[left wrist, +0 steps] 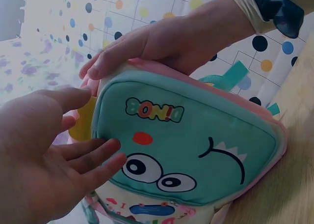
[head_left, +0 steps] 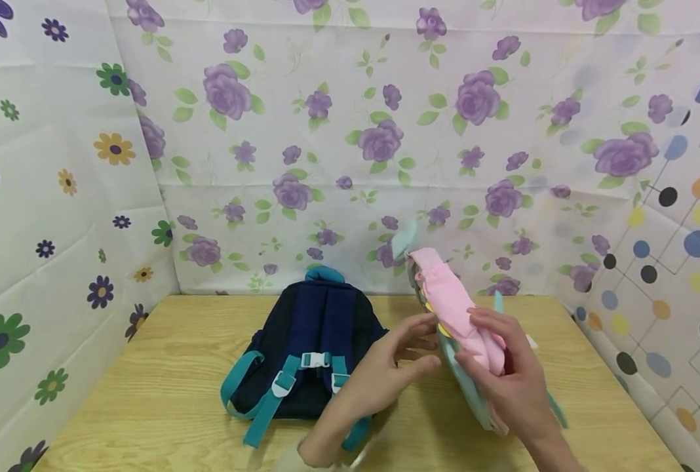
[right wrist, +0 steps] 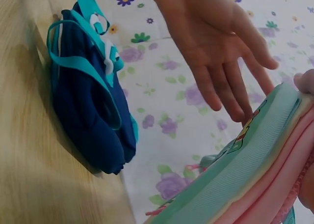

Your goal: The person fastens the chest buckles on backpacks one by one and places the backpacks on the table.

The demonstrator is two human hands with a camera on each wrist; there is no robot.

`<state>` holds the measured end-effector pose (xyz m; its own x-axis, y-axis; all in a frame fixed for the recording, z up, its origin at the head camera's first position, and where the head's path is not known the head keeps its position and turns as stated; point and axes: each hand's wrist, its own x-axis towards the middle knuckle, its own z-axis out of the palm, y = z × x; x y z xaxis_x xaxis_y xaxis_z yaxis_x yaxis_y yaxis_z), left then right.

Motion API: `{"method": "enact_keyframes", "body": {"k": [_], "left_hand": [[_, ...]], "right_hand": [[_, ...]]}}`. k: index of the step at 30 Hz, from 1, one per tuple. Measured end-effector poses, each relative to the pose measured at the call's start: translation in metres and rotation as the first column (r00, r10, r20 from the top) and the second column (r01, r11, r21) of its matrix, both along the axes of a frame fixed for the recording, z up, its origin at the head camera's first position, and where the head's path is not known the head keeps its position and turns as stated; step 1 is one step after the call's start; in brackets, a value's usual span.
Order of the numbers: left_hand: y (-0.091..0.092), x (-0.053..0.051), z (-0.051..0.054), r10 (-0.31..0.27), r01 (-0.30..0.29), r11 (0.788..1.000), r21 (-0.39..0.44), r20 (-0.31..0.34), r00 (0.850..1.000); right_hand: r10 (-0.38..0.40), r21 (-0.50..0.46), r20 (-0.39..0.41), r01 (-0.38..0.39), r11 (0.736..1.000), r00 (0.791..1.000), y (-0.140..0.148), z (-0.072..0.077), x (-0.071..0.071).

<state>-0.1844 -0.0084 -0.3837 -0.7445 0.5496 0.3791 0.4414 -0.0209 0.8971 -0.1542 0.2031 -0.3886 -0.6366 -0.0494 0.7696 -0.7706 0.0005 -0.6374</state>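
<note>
A mint-and-pink child's backpack (head_left: 444,301) is held tilted above the right part of the table. My right hand (head_left: 512,380) grips it by its pink side, thumb and fingers on either side of the fabric. In the left wrist view its mint front (left wrist: 191,130) shows cartoon eyes, a smile and upside-down lettering. Beside that front is my left hand (head_left: 385,367), fingers spread and loosely bent, holding nothing. Whether its fingertips touch the bag I cannot tell. A navy backpack (head_left: 309,321) with teal straps lies on the table, partly behind my left forearm.
The wooden table (head_left: 167,367) carries the navy backpack left of centre. Flowered cloth (head_left: 326,131) hangs behind it, with another flowered sheet (head_left: 61,196) at the left and a dotted one (head_left: 668,275) at the right. A teal strap (head_left: 556,410) dangles beyond my right hand.
</note>
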Motion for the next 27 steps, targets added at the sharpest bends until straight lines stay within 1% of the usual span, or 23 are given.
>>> {"method": "enact_keyframes", "body": {"k": [3,5,7,10,13,15,19,21,24,27], "left_hand": [[-0.003,0.0,0.002,0.029,-0.03,0.999,0.025,0.037,0.999],[-0.005,0.0,0.003,0.039,-0.04,0.999,0.023,0.051,0.998],[-0.008,0.0,0.004,0.044,-0.045,0.999,0.011,0.06,0.997],[-0.011,-0.001,0.006,0.05,-0.049,0.999,-0.024,0.054,0.997],[-0.013,-0.003,0.006,0.063,-0.06,0.997,-0.051,0.066,0.996],[-0.014,-0.004,0.005,0.081,-0.076,0.995,-0.072,0.078,0.994],[-0.016,-0.007,0.003,0.124,-0.112,0.988,-0.108,0.105,0.987],[-0.016,-0.007,0.002,0.136,-0.121,0.985,-0.119,0.119,0.984],[-0.016,-0.008,0.002,0.139,-0.12,0.984,-0.134,0.143,0.98],[-0.016,-0.008,0.002,0.143,-0.12,0.981,-0.151,0.155,0.978]], "right_hand": [[0.027,0.013,-0.015,-0.027,1.0,1.0,-0.004,-0.004,0.0],[0.028,0.029,-0.022,-0.027,0.999,0.999,-0.008,-0.006,0.0],[0.022,0.049,-0.023,-0.021,0.999,1.0,-0.011,-0.006,0.002],[0.005,0.079,-0.04,-0.002,0.997,0.999,-0.017,-0.001,0.006],[-0.003,0.107,-0.096,0.013,0.994,0.995,-0.022,0.005,0.008],[-0.015,0.139,-0.136,0.034,0.99,0.991,-0.024,0.006,0.008],[-0.057,0.236,-0.178,0.099,0.967,0.982,-0.021,-0.004,0.004],[-0.063,0.278,-0.187,0.114,0.954,0.98,-0.019,-0.01,0.0],[-0.031,0.306,-0.203,0.094,0.947,0.979,-0.018,-0.015,-0.004],[0.003,0.318,-0.22,0.069,0.946,0.976,-0.018,-0.015,-0.005]]}}
